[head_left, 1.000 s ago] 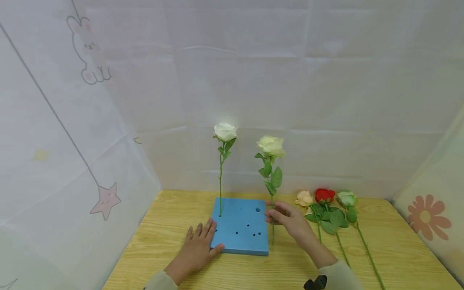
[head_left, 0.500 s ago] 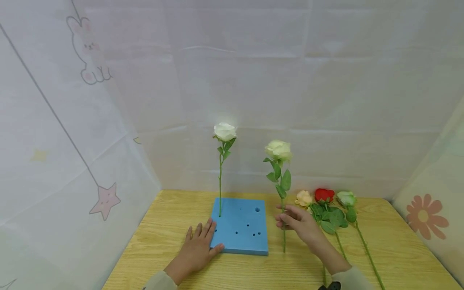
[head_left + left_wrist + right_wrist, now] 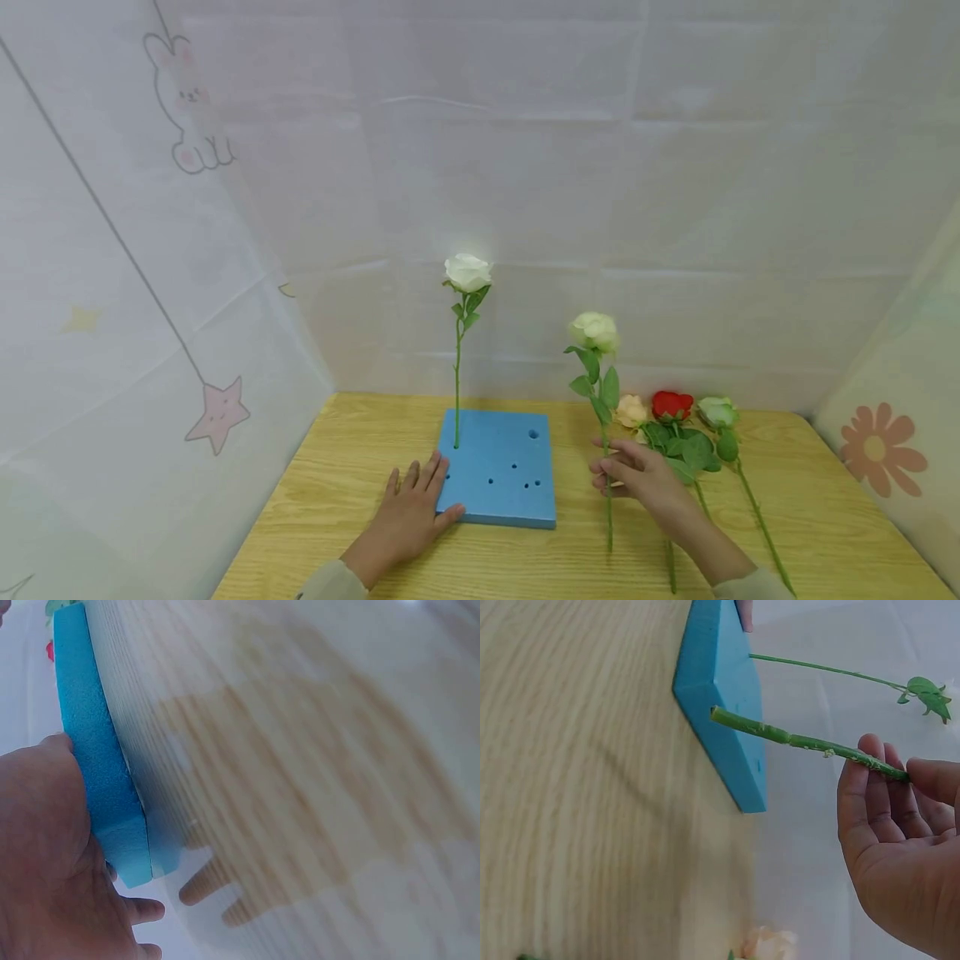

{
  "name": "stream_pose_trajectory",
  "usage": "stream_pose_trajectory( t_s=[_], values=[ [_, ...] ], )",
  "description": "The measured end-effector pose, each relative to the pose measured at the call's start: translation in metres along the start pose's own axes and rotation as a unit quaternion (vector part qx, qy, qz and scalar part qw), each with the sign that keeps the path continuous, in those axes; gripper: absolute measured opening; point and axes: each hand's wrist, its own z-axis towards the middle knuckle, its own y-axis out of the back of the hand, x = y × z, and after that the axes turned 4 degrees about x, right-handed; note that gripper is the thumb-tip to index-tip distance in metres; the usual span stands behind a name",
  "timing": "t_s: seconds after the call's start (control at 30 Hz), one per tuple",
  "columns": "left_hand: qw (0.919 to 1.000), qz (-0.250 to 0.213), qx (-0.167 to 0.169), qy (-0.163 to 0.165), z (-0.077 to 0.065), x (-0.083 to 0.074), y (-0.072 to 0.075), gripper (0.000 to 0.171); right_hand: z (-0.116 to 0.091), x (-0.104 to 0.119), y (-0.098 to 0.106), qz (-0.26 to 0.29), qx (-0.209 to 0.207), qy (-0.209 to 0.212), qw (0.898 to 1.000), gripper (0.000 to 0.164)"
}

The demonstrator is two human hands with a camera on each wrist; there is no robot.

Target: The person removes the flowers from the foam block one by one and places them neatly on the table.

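A pale cream rose (image 3: 596,332) stands nearly upright to the right of a blue foam block (image 3: 483,504) with several holes. My right hand (image 3: 657,486) pinches its green stem between thumb and fingers. The stem's bare lower end hangs above the table; in the right wrist view this stem (image 3: 750,726) points toward the block. My left hand (image 3: 408,518) lies along the block's left front corner, fingers extended and touching it. In the left wrist view the palm (image 3: 45,847) is against the block's side (image 3: 101,750). A white rose (image 3: 468,273) stands upright in a hole at the block's left.
On the right of the wooden table (image 3: 360,442) lie a peach rose (image 3: 631,412), a red rose (image 3: 672,405) and a green-white rose (image 3: 717,412), stems toward me. White printed cloth (image 3: 525,167) hangs behind and at both sides.
My right hand has moved right and toward me with the cream rose, away from the block's right edge, and the flower sits lower in view. My left hand has stayed on the block.
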Motion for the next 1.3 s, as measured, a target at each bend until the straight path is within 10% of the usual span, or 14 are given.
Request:
stream_pose_trajectory(
  t_s=[1.3],
  values=[
    [1.0, 0.003, 0.002, 0.002, 0.003, 0.001, -0.002, 0.088, -0.012, -0.049, 0.02, 0.119, 0.063, -0.111, 0.985, 0.07]
  ],
)
